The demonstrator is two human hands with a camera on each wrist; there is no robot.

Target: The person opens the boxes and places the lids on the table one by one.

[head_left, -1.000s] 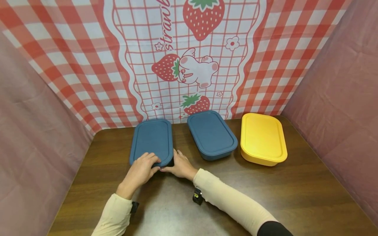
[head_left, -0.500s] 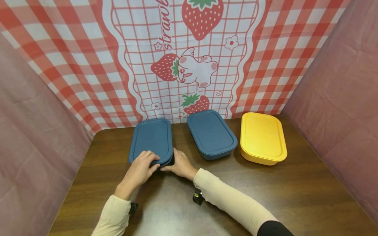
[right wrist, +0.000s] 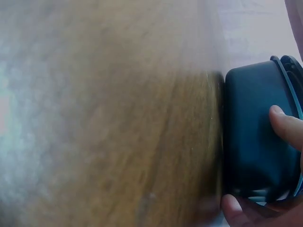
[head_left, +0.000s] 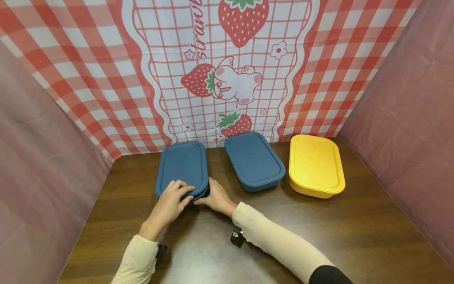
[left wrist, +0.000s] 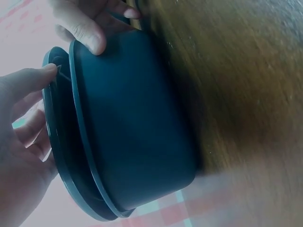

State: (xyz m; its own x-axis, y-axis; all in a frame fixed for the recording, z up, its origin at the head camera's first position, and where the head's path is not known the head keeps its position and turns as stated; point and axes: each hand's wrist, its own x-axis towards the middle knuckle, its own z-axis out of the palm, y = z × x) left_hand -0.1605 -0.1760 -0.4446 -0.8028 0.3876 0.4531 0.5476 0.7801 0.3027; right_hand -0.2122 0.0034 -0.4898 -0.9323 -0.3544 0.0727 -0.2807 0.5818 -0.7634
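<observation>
The leftmost blue container (left wrist: 132, 118) stands on the table with its blue lid (head_left: 183, 165) raised at the near edge. A gap between lid and rim shows in the left wrist view. My left hand (head_left: 171, 201) pinches that raised edge, thumb below and fingers on top. My right hand (head_left: 218, 198) grips the container's near right corner, its thumb (right wrist: 286, 124) on the front wall and its other fingers along the right side. What the container holds is hidden under the lid.
A second blue lidded container (head_left: 254, 159) sits turned at an angle to the right. Beyond it is a yellow lidded container (head_left: 315, 165). A strawberry-patterned checked cloth (head_left: 220, 114) hangs behind the wooden table (head_left: 213, 252), with pink cloth (head_left: 397, 118) at the sides.
The lid's near edge has come up from the rim, opening a narrow gap, and my left fingers have risen slightly with it. My right hand has stayed at the corner.
</observation>
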